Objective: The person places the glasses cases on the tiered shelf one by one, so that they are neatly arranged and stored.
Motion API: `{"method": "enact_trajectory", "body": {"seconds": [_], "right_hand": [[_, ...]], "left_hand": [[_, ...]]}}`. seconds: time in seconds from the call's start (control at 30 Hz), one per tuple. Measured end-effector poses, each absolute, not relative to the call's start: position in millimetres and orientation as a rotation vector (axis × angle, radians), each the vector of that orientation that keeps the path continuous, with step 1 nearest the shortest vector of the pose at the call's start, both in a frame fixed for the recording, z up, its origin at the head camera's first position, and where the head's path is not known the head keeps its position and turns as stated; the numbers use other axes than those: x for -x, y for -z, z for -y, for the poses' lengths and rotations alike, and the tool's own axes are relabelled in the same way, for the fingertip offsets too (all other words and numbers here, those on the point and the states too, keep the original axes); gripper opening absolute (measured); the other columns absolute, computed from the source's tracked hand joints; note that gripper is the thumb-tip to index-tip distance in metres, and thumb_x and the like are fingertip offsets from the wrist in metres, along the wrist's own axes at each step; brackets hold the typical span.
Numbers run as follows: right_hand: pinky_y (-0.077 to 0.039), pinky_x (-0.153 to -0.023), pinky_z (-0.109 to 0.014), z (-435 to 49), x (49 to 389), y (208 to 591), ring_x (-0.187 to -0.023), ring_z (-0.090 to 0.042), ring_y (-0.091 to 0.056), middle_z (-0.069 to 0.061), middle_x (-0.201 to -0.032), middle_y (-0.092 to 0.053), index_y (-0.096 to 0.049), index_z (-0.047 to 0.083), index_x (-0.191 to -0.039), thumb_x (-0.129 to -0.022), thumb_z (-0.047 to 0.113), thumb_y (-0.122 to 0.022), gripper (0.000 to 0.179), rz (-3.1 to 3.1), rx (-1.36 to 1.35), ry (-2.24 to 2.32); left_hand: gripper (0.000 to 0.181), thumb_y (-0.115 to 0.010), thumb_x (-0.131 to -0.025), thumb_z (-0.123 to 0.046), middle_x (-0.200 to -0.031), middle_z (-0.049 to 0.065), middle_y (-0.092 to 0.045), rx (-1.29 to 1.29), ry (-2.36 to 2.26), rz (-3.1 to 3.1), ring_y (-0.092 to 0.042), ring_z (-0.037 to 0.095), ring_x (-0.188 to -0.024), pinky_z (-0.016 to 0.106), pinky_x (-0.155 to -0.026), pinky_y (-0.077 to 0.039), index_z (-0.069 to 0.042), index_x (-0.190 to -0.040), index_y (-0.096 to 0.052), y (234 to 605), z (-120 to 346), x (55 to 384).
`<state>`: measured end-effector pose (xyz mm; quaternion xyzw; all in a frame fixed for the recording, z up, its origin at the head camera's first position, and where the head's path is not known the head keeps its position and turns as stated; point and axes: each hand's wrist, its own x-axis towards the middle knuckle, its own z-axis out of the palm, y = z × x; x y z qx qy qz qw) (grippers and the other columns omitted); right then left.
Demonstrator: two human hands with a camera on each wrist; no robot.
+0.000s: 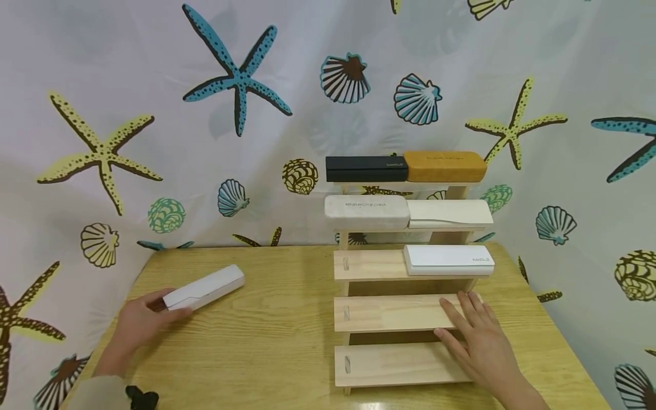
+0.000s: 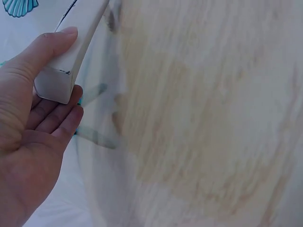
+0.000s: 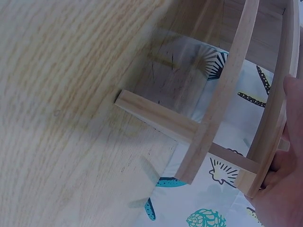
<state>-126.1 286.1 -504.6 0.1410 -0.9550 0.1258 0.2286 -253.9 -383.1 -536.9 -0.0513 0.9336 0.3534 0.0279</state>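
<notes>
My left hand (image 1: pixel 143 322) grips one end of a white glasses case (image 1: pixel 205 286) low over the left of the table. In the left wrist view, the thumb lies on top of the case (image 2: pixel 78 45) and the fingers are below it. My right hand (image 1: pixel 479 341) rests with fingers spread at the right end of a stepped wooden rack (image 1: pixel 400 364). Its fingertips lie on the second shelf from the bottom. The right wrist view shows that hand (image 3: pixel 284 175) at the rack's edge, with a wooden post (image 3: pixel 227 85) nearby.
Upper shelves hold a black case (image 1: pixel 366 169), an orange case (image 1: pixel 445 166), a grey case (image 1: pixel 367 212), a cream case (image 1: pixel 450 213) and a white case (image 1: pixel 449 260). The wooden table (image 1: pixel 266 341) meets a shell-patterned cloth (image 1: pixel 307 125) behind and at both sides.
</notes>
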Motion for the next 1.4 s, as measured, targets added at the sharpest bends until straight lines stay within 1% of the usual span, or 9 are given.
{"method": "enact_trajectory", "body": {"seconds": [0.17,0.33,0.53,0.63,0.77,0.9,1.17,1.33,1.4], "right_hand": [[-0.031,-0.124,-0.057,-287,127,504,-0.145,-0.051,-0.047,-0.028,-0.156,-0.051,-0.060,0.015,-0.151,-0.100,0.043,-0.069,0.059,2.627,-0.390,-0.341],[-0.032,-0.124,-0.058,-287,128,505,-0.145,-0.051,-0.047,-0.028,-0.156,-0.051,-0.060,0.016,-0.151,-0.100,0.044,-0.069,0.059,2.632,-0.390,-0.347],[-0.024,-0.130,-0.052,-288,128,506,-0.145,-0.051,-0.047,-0.028,-0.155,-0.052,-0.060,0.016,-0.150,-0.100,0.044,-0.070,0.059,2.611,-0.398,-0.352],[-0.024,-0.130,-0.051,-288,129,506,-0.145,-0.051,-0.047,-0.028,-0.155,-0.052,-0.060,0.015,-0.150,-0.100,0.044,-0.069,0.058,2.610,-0.401,-0.347],[-0.034,-0.121,-0.060,-288,129,505,-0.144,-0.051,-0.047,-0.028,-0.155,-0.052,-0.060,0.015,-0.150,-0.100,0.045,-0.069,0.058,2.617,-0.402,-0.342],[-0.035,-0.120,-0.061,-289,129,505,-0.144,-0.051,-0.047,-0.028,-0.156,-0.052,-0.060,0.016,-0.151,-0.101,0.045,-0.068,0.058,2.623,-0.399,-0.340],[-0.017,-0.133,-0.045,-289,129,506,-0.145,-0.051,-0.046,-0.029,-0.156,-0.051,-0.060,0.015,-0.151,-0.101,0.045,-0.068,0.058,2.615,-0.402,-0.346],[-0.020,-0.132,-0.047,-288,128,506,-0.144,-0.051,-0.047,-0.029,-0.155,-0.052,-0.060,0.015,-0.150,-0.101,0.044,-0.069,0.058,2.605,-0.401,-0.344],[-0.025,-0.129,-0.051,-288,128,506,-0.144,-0.051,-0.047,-0.029,-0.154,-0.053,-0.061,0.015,-0.150,-0.100,0.044,-0.069,0.058,2.604,-0.400,-0.340]], "left_hand": [[0.086,-0.085,-0.085,-0.055,-0.142,0.028,-0.064,0.043,-1.172,-2.880,-0.056,-0.010,-0.096,0.016,-0.074,-0.053,-0.001,-0.147,-0.060,522,370,253],[0.081,-0.088,-0.085,-0.046,-0.142,0.028,-0.063,-0.065,-1.258,-2.853,-0.054,-0.021,-0.095,0.015,-0.076,-0.056,-0.001,-0.147,-0.061,504,358,253],[0.075,-0.090,-0.084,-0.041,-0.140,0.026,-0.065,-0.163,-1.281,-2.847,-0.057,-0.018,-0.099,0.015,-0.078,-0.057,-0.002,-0.143,-0.064,479,341,252],[0.075,-0.091,-0.084,-0.038,-0.141,0.025,-0.065,-0.202,-1.301,-2.826,-0.059,-0.017,-0.101,0.016,-0.078,-0.057,-0.003,-0.144,-0.064,469,333,253],[0.073,-0.092,-0.083,-0.035,-0.139,0.023,-0.067,-0.247,-1.330,-2.802,-0.061,-0.013,-0.103,0.017,-0.079,-0.058,-0.003,-0.143,-0.065,456,320,251],[0.069,-0.093,-0.082,-0.033,-0.136,0.021,-0.069,-0.307,-1.351,-2.791,-0.065,-0.010,-0.103,0.019,-0.079,-0.059,-0.003,-0.140,-0.068,442,304,248],[0.065,-0.092,-0.083,-0.031,-0.134,0.018,-0.070,-0.432,-1.382,-2.751,-0.066,-0.006,-0.107,0.019,-0.081,-0.059,-0.007,-0.139,-0.069,417,273,243],[0.061,-0.093,-0.083,-0.027,-0.132,0.016,-0.071,-0.512,-1.425,-2.714,-0.068,-0.002,-0.107,0.021,-0.081,-0.059,-0.010,-0.137,-0.071,408,254,242],[0.061,-0.093,-0.082,-0.026,-0.131,0.014,-0.072,-0.537,-1.451,-2.691,-0.069,0.000,-0.107,0.021,-0.081,-0.058,-0.011,-0.137,-0.072,407,247,243]]}}
